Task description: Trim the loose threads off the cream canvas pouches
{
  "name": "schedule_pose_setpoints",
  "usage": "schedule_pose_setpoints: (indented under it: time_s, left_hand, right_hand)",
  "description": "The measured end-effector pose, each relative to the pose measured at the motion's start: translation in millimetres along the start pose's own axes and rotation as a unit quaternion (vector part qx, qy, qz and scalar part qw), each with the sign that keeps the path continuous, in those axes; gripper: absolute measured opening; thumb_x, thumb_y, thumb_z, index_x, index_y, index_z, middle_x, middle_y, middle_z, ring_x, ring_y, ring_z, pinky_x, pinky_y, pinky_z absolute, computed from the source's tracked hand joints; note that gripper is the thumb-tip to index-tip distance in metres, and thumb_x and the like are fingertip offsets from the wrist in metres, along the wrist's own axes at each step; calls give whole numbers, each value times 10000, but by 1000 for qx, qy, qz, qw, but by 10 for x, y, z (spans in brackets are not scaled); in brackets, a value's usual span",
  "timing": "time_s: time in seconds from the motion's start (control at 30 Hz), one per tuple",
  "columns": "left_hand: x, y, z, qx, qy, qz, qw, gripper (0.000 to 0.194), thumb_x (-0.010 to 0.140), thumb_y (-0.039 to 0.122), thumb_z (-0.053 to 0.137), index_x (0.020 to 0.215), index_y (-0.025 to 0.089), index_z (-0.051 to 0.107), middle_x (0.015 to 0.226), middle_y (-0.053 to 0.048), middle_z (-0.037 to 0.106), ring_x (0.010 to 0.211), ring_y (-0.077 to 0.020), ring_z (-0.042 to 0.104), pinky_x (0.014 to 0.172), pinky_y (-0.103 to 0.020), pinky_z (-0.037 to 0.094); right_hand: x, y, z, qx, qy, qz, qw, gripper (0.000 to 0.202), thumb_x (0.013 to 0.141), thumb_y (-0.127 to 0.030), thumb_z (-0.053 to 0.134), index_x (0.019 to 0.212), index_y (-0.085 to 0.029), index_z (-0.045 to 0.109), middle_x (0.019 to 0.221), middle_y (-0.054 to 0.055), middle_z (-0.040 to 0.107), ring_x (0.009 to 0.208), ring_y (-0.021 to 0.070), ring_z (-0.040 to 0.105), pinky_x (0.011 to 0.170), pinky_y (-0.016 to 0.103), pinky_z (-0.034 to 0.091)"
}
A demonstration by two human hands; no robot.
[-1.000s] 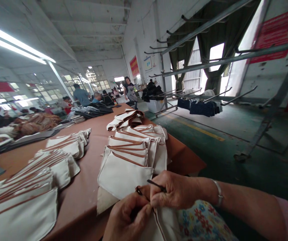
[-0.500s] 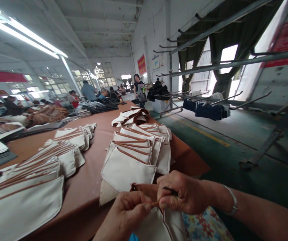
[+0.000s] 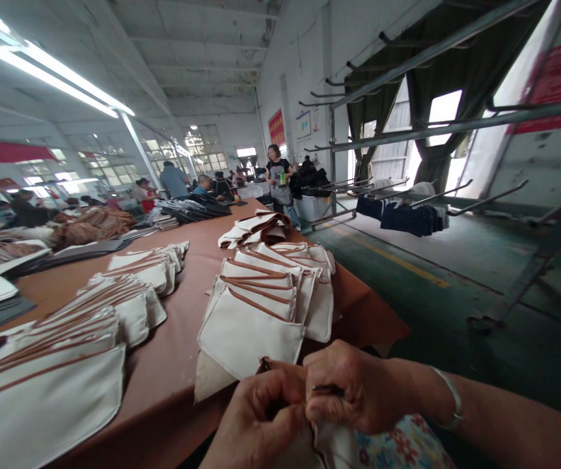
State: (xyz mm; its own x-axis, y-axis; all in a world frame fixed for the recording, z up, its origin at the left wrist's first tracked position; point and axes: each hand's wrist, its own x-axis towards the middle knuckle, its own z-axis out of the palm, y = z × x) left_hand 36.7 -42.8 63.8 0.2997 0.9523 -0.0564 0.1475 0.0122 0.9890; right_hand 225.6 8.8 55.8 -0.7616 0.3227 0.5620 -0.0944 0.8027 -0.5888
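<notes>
Low in the head view, a white fabric piece with brown edging [image 3: 332, 444] lies over the lap, partly covered by the hands. My left hand [image 3: 265, 413] pinches its brown edge. Fingertip to fingertip with it, my right hand [image 3: 349, 387] is closed on the same piece, and a small dark tool [image 3: 328, 389] sticks out between its fingers. Just beyond the hands, a fanned stack of white brown-edged pieces [image 3: 251, 322] rests on the brown-covered table [image 3: 163, 371].
More white pieces [image 3: 66, 378] lie in rows on the left. Dark folded fabric [image 3: 187, 207] sits at the table's far end. A person [image 3: 279, 176] stands beyond it. A metal rack [image 3: 407, 130] with hooks is on the right.
My left hand has moved right and closer to my right hand, which is slightly lower. The standing person has shifted a little to the right and nearer.
</notes>
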Motion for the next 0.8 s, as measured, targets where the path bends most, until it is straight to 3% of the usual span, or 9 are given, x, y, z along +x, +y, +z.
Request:
schedule_pose_setpoints:
  time_s: [0.07,0.13,0.27,0.4,0.5,0.63,0.73,0.8]
  left_hand:
    - [9,24,20,44,14,42,998,232,717,265,686,548,179,554,600,6,534,593,-135,440,564,-227,353]
    - [0,-3,-30,64,8,30,997,279,765,343,686,577,182,556,609,10,518,591,-133,419,554,-222,340]
    - [-33,-222,-352,39,-105,-68,991,437,764,567,681,642,172,540,613,37,417,580,-112,341,538,-215,278]
    - [-24,-357,-603,79,-102,-55,990,413,822,542,635,721,142,610,675,27,437,639,-126,368,572,-215,287]
    - [48,-230,-508,144,-73,-11,987,295,875,404,606,718,156,631,709,18,508,673,-141,430,606,-213,332]
    - [213,-1,-239,272,-60,43,959,184,881,244,566,785,189,714,753,5,633,731,-172,550,650,-210,365]
    - [326,8,-209,280,-51,65,956,201,875,249,556,809,190,736,791,-15,670,790,-207,591,673,-222,380]
    - [374,-66,-312,258,-64,38,963,226,873,312,574,763,174,715,721,4,616,711,-180,536,610,-224,341]
  right_hand:
    - [-20,-4,5,17,8,21,1000,292,950,-335,482,704,-179,500,652,-14,458,578,104,429,554,225,364]
    - [-51,-9,-26,54,20,68,996,347,951,-391,495,689,-164,517,645,-21,442,550,91,404,527,217,348]
    - [-185,102,-158,108,54,147,982,398,933,-457,556,738,-117,623,692,12,527,634,113,484,578,222,386]
    - [-343,407,-302,128,6,222,966,378,876,-459,645,792,-94,698,711,26,597,641,120,521,584,220,407]
    - [-298,514,-388,84,-9,277,957,376,819,-460,709,922,-99,724,776,35,652,680,142,566,614,228,443]
    - [26,354,-343,-7,35,202,979,477,819,-478,704,1129,-117,672,1006,69,662,891,192,608,808,282,471]
    - [223,265,-191,18,-28,174,984,524,743,-444,778,1148,-136,650,980,39,659,840,168,599,746,241,465]
    - [254,290,-118,15,-61,215,975,481,691,-380,816,1082,-136,677,860,3,653,741,144,581,647,208,441]
